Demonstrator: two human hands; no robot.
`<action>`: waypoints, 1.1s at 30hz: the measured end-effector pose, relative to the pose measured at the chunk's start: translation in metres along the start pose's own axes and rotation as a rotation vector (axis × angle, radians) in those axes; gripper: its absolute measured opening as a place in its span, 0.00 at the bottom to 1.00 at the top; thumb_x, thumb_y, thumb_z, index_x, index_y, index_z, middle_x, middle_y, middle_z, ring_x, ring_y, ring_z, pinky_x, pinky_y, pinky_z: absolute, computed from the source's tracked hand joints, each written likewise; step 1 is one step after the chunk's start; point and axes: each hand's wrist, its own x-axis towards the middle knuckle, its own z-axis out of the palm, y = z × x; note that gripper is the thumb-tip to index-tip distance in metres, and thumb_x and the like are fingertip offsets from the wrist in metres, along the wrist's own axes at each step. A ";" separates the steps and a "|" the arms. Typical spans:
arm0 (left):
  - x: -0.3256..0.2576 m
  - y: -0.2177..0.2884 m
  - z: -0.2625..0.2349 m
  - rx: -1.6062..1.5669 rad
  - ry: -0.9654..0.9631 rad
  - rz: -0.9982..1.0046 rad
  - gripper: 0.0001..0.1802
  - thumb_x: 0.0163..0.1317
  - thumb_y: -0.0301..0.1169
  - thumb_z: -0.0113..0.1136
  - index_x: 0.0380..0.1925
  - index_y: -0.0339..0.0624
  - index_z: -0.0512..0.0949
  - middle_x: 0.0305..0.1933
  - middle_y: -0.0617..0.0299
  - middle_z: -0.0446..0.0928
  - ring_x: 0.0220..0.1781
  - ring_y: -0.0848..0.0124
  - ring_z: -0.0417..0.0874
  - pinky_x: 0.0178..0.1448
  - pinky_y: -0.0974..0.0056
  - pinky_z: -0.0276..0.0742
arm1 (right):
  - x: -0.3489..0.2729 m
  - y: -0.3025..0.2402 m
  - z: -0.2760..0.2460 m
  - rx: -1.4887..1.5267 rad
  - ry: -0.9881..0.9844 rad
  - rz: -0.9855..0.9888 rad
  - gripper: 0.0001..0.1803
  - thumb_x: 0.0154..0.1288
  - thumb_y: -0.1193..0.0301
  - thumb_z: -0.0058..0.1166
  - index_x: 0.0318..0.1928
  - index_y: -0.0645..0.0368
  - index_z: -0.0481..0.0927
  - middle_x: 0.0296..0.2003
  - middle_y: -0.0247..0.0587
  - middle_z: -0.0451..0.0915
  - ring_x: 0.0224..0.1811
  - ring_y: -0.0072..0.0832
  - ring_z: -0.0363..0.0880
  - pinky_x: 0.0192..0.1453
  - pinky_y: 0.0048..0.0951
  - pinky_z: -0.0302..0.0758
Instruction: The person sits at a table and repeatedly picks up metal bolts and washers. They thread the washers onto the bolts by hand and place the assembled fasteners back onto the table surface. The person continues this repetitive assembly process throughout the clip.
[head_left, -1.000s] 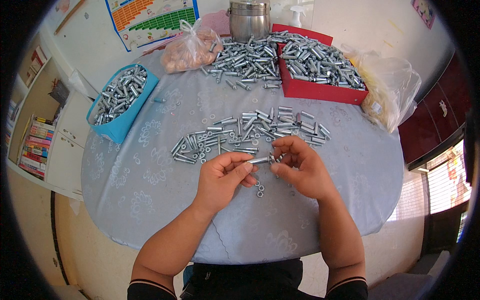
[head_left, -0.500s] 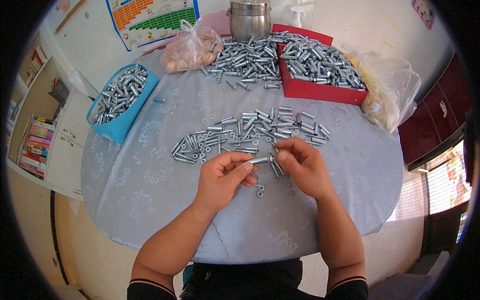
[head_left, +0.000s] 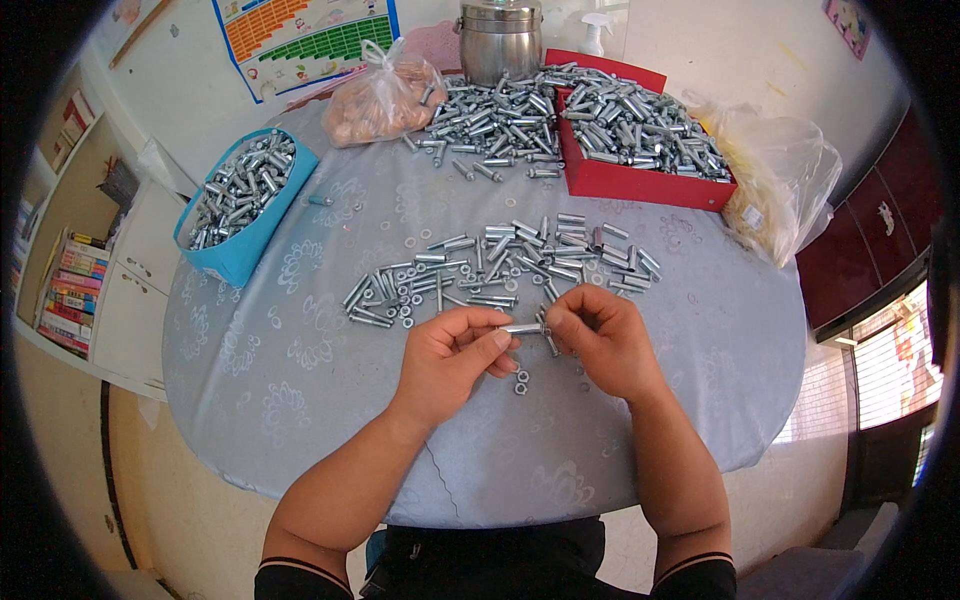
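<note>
My left hand [head_left: 447,362] pinches a silver sleeve anchor bolt [head_left: 522,329] between thumb and fingers, holding it level above the near middle of the table. At the bolt's right end my right hand [head_left: 607,340] is closed, thumb against fingertips; any small part between them is hidden. Just beyond both hands spreads a loose group of metal sleeves [head_left: 570,240], bolts [head_left: 372,317], nuts and washers [head_left: 405,290]. A pair of nuts [head_left: 521,382] lies below the held bolt, between my hands.
A blue bin [head_left: 225,262] full of assembled anchors stands at left. Farther back are a heaped pile of anchors [head_left: 490,125], a filled red box [head_left: 650,188], a bag of round brown items [head_left: 375,110], a steel pot [head_left: 500,45] and a clear plastic bag [head_left: 775,180].
My right hand has come down and slightly left, from just above the bolt's right end onto it. My left hand keeps the bolt in nearly the same place.
</note>
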 end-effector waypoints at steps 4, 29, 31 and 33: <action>0.001 0.000 -0.001 -0.027 0.013 -0.012 0.11 0.65 0.24 0.57 0.47 0.32 0.78 0.37 0.53 0.83 0.33 0.70 0.85 0.37 0.68 0.84 | -0.002 -0.002 0.006 0.154 -0.019 -0.068 0.08 0.64 0.72 0.62 0.39 0.64 0.81 0.28 0.29 0.79 0.29 0.15 0.73 0.34 0.19 0.71; 0.000 0.001 0.004 0.104 0.230 0.163 0.11 0.67 0.26 0.55 0.47 0.34 0.77 0.41 0.56 0.82 0.35 0.71 0.84 0.39 0.68 0.81 | -0.006 -0.018 -0.008 -0.025 -0.164 0.134 0.08 0.65 0.71 0.60 0.39 0.64 0.80 0.29 0.31 0.80 0.28 0.17 0.75 0.33 0.21 0.74; 0.001 0.002 -0.001 0.098 0.271 0.164 0.11 0.67 0.26 0.55 0.47 0.35 0.77 0.42 0.56 0.82 0.35 0.72 0.83 0.39 0.68 0.81 | -0.006 -0.021 -0.016 -0.176 -0.293 0.201 0.10 0.66 0.70 0.59 0.42 0.64 0.79 0.31 0.33 0.81 0.31 0.19 0.77 0.36 0.23 0.75; 0.001 0.000 -0.003 0.076 0.277 0.173 0.11 0.67 0.26 0.54 0.47 0.35 0.77 0.42 0.56 0.82 0.34 0.72 0.83 0.39 0.67 0.81 | -0.005 -0.020 -0.020 -0.330 -0.407 0.187 0.13 0.67 0.70 0.57 0.48 0.65 0.78 0.36 0.36 0.82 0.36 0.21 0.80 0.42 0.25 0.77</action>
